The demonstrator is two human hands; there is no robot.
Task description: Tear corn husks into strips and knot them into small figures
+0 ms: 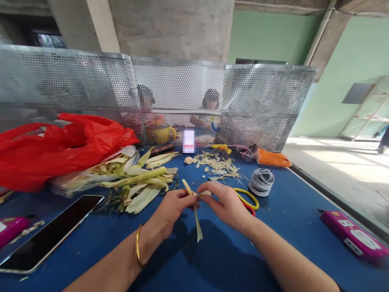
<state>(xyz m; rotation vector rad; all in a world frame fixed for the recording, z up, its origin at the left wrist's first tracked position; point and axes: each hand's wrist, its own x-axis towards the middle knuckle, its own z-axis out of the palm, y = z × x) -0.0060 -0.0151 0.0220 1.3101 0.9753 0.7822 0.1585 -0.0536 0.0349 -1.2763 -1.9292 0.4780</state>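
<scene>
pinching a narrow husk strip (198,229) between thumb and fingers, my left hand (174,206) hangs above the blue table (285,243), a gold bracelet (138,245) on its wrist. the strip sits at the middle of my head view, one end poking up past the fingertips, the other dangling below. my right hand (226,205) meets it there, thumb and forefinger closed on a pale piece (207,193); from my end i cannot tell whether that belongs to the same strip.

left of both hands i see a heap of corn husks (148,180), with a red bag (75,142) beyond it and a dark-screened phone (51,235) lying nearer. past the fingertips are scattered husk shreds (219,162) and a lit phone (189,141) standing upright. near my right hand are a yellow loop (253,197) and a spool of cord (261,182).
</scene>
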